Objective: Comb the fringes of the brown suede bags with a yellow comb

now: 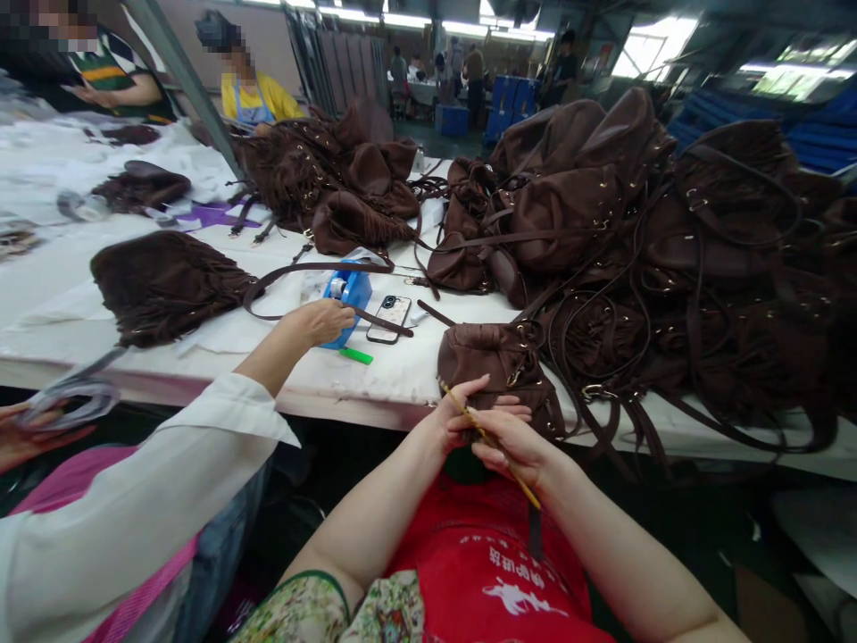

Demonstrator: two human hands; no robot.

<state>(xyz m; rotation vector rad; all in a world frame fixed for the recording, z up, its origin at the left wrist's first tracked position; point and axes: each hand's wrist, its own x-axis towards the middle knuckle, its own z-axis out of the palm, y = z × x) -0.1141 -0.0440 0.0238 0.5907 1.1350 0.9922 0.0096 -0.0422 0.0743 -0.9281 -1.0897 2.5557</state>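
Note:
My left hand [461,415] and my right hand [512,444] meet just below the table's front edge, over my red apron. Together they pinch a thin yellow-brown stick [492,444] that slants from upper left to lower right. Both hands have their fingers closed around it. Directly behind my hands lies a brown suede bag [499,362] with metal studs, at the table edge. My left fingers nearly touch its lower edge.
A large heap of brown bags and straps [669,259] fills the table's right. A co-worker's hand [321,321] in a white sleeve rests on a blue tape dispenser [348,299], beside a phone [388,319] and a green marker [355,355]. A fringed bag [164,286] lies at left.

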